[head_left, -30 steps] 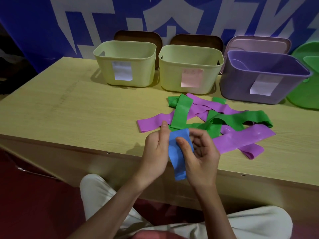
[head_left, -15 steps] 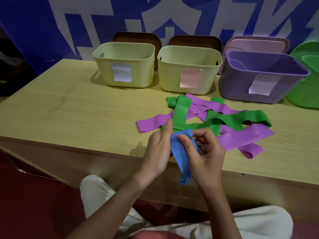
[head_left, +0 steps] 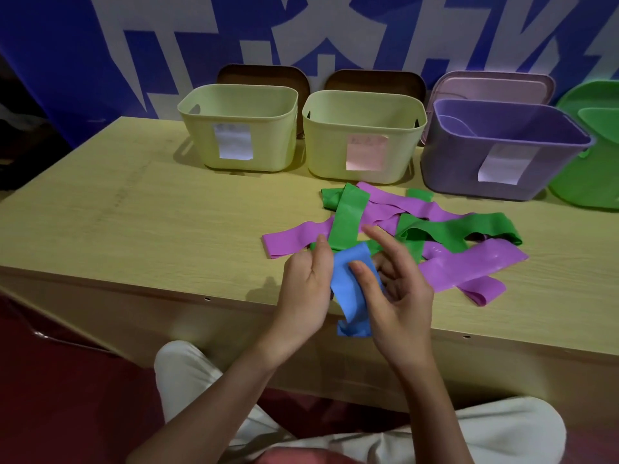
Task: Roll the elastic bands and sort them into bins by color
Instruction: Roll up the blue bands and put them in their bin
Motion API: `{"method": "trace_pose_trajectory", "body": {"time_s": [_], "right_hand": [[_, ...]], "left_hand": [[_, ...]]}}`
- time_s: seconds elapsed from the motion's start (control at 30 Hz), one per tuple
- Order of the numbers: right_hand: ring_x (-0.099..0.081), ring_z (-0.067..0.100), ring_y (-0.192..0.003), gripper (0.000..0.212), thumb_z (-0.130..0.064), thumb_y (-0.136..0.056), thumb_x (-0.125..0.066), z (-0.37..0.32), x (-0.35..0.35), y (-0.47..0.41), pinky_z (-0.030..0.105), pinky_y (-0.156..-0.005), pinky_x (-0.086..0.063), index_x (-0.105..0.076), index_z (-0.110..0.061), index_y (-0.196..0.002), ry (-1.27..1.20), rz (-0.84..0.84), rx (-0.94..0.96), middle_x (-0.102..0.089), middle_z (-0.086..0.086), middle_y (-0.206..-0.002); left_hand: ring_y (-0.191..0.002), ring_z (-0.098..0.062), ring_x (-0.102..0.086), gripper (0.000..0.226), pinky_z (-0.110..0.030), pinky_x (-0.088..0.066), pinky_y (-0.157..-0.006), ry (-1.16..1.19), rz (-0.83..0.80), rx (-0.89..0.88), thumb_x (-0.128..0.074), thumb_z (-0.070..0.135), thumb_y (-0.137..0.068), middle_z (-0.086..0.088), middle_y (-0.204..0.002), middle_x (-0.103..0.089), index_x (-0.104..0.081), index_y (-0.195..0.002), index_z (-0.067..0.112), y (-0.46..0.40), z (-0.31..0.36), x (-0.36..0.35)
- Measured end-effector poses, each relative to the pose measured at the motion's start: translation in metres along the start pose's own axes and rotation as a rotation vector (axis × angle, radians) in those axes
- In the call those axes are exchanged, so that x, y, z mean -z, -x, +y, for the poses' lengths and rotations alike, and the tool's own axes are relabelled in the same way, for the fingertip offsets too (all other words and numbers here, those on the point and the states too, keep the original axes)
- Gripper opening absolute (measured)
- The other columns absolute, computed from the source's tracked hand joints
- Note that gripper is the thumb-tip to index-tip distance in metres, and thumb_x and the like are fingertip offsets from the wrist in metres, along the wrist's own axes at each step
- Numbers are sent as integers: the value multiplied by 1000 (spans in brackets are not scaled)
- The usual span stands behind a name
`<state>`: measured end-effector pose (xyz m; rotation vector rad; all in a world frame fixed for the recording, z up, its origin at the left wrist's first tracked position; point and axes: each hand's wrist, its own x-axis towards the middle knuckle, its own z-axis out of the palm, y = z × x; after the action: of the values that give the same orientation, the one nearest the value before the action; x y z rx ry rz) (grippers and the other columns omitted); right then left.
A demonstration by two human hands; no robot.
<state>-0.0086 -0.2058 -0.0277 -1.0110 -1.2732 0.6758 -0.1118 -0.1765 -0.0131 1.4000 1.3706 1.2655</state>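
Both grips hold the blue band [head_left: 350, 289] over the worktop's [head_left: 167, 236] near edge: left hand [head_left: 306, 286] curled along its side, right hand [head_left: 393, 296] thumb pressing it, fingers spread; purple and green bands [head_left: 445, 229] lie behind

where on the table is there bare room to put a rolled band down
The widest bare patch of the table lies left of the band pile, in front of the left yellow bin. A smaller strip lies right of the pile, before the purple bin. It is crowded at the pile and around the hands holding the blue band.
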Motion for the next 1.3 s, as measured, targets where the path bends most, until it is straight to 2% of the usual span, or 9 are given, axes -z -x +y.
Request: {"method": "trace_pose_trajectory", "body": {"time_s": [0.1, 0.23, 0.43, 0.53, 0.63, 0.73, 0.87, 1.07, 1.3], "right_hand": [[-61, -3, -80, 24, -20, -83, -63, 3, 0, 2, 11, -72, -45, -59, -33, -104, 33, 40, -31, -65, -24, -89], [-61, -6, -77, 19, -24, -79, -65, 9, 1, 5, 10, -71, -45, -62, -31, -96, 37, 97, -63, -67, -23, -80], [-60, -13, -75, 24, -17, -78, -68, 10, 1, 7, 6, -69, -44, -61, -38, -88, 90, 117, -41, -65, -34, -79], [-58, -4, -68, 14, -32, -75, -71, 9, -4, 9, 15, -62, -47, -63, -36, -85, 20, 127, -91, -67, -16, -74], [-52, 7, -64, 17, -36, -78, -72, 9, -3, 10, 21, -59, -45, -65, -32, -92, -12, 87, -113, -58, 7, -69], [-47, -2, -61, 28, -11, -87, -67, 8, 1, 10, 9, -61, -40, -64, -20, -113, -8, -35, -77, -51, -9, -66], [-56, -7, -69, 21, -14, -85, -63, 10, 1, 12, 6, -66, -41, -62, -22, -105, 73, 8, -42, -62, -22, -74], [-57, -3, -69, 11, -22, -84, -64, 9, -1, 9, 9, -65, -44, -63, -19, -95, 88, 51, -62, -65, -6, -76], [-54, 16, -60, 27, -41, -80, -64, 8, -3, 7, 17, -57, -44, -67, -18, -93, 40, 79, -100, -61, 6, -70]], "left_hand": [[-51, -18, -37, 40, -27, -27, -47, 93, -32, 121, -40, 20, -101, -13, -57, -38, -44, -63, 6, -1, 3, 0], [-39, -13, -30, 50, -20, -25, -40, 101, -113, 194, -46, 28, -99, -5, -47, -29, -32, -52, 16, -1, 1, 2], [-47, -13, -32, 52, -43, -27, -51, -121, -59, -127, -35, 49, -96, 6, -46, -30, -31, -53, 21, 7, -10, 3], [-43, -15, -32, 50, -45, -27, -49, -223, 19, -301, -27, 45, -96, 5, -45, -29, -36, -55, 17, 7, -15, 4], [-41, -12, -34, 57, -36, -27, -46, -169, 48, -247, -28, 42, -99, 3, -42, -32, -39, -52, 11, 1, -14, 5], [-43, -8, -30, 54, -26, -23, -47, -48, 12, -103, -34, 34, -103, 7, -44, -31, -35, -52, 16, -4, -11, 5], [-47, -15, -33, 50, -24, -25, -46, 78, -54, 19, -36, 31, -102, -11, -54, -33, -46, -61, 4, -4, -5, 4], [-46, -13, -34, 60, -34, -27, -48, -1, 15, -136, -32, 57, -96, 2, -47, -32, -38, -54, 16, 4, -10, 5], [-42, -6, -31, 49, -31, -24, -44, -90, 47, -186, -34, 35, -100, 8, -43, -35, -34, -53, 21, 7, -14, 1]]}}
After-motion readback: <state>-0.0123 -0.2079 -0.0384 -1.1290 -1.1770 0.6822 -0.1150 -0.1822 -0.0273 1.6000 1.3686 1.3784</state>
